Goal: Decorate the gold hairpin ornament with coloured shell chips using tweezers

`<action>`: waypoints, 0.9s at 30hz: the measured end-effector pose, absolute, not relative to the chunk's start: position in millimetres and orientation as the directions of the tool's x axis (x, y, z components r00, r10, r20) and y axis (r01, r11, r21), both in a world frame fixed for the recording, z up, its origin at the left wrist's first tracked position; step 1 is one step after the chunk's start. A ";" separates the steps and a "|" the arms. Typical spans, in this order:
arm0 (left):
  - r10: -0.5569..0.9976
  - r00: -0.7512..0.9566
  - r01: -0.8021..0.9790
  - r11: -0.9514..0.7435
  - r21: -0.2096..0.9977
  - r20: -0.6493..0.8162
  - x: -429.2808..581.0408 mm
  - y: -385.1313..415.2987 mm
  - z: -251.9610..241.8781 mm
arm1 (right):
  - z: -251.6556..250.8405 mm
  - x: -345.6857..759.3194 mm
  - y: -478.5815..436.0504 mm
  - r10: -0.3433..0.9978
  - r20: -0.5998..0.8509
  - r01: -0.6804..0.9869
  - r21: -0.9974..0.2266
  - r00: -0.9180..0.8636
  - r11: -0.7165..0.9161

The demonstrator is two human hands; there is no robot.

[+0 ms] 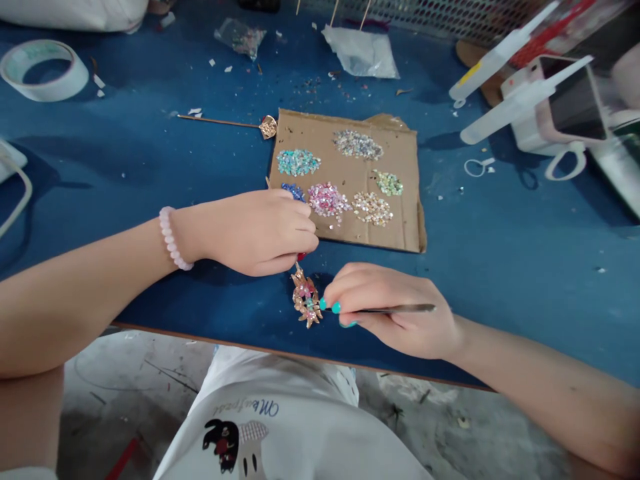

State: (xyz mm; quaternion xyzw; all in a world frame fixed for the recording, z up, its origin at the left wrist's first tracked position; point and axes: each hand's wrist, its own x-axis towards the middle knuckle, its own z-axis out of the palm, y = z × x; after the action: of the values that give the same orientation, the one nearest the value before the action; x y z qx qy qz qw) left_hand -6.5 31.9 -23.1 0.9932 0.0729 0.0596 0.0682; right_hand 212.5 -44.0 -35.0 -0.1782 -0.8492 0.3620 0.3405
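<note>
My left hand (260, 230), with a pink bead bracelet on its wrist, is closed around the stem of a gold-coloured hairpin (306, 297). Pink and pale blue-green stones show on the hairpin's ornate head, near the table's front edge. My right hand (395, 307) pinches slim metal tweezers (400, 309), their tip reaching the right side of the ornament. Fingers hide most of the stem and part of the tweezers. Just beyond my hands, a cardboard sheet (300, 127) carries small piles of stones, including pink stones (327, 200) and blue stones (294, 192), partly covered by my left hand.
Another hairpin (225, 121) lies left of the cardboard. A tape roll (45, 70) sits at far left. Two white syringes (520, 103) lean at the right by a phone (570, 93). Plastic bags (363, 53) and scraps lie at the back of the blue table (165, 153).
</note>
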 end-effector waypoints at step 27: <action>0.164 0.980 0.144 -0.977 0.159 0.116 -4.8 31.3 -25.5 | -37.7 212.7 -45.4 0.504 0.493 0.015 -0.704 -0.709 0.710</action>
State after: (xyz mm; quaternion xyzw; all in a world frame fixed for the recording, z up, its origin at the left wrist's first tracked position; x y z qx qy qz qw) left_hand -4.8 31.3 -25.5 0.9921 0.0776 0.0642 0.0751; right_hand 212.7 -45.4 -37.7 -0.1517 -0.8559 0.3495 0.3498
